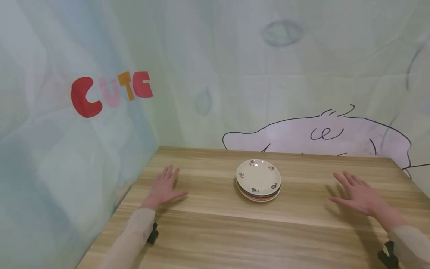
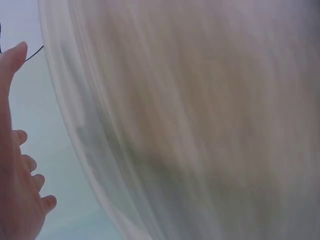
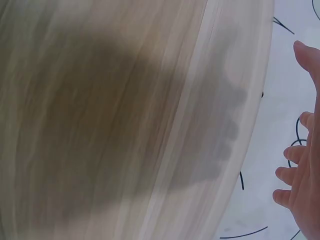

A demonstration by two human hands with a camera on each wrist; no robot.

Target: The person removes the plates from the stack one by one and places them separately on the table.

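A stack of several plates (image 1: 258,177) sits on the wooden table, toward its back edge and between the two hands. The top plate is white with small printed pictures around its rim; dark and orange edges show beneath it. To the left of the stack, my left hand (image 1: 164,189) is spread with the thumb pointing toward the plates. On the other side, my right hand (image 1: 359,196) has its fingers extended, with a shadow below it on the tabletop. Both hands hold nothing and are apart from the plates. Each wrist view shows extended fingers (image 2: 30,162) but no plates.
The wooden table (image 1: 208,239) runs back to a hanging cloth (image 1: 201,56) printed with a pale cartoon figure. Along the left side the cloth carries the coloured letters CUTE (image 1: 86,97). A small black device (image 1: 152,234) is strapped at each wrist.
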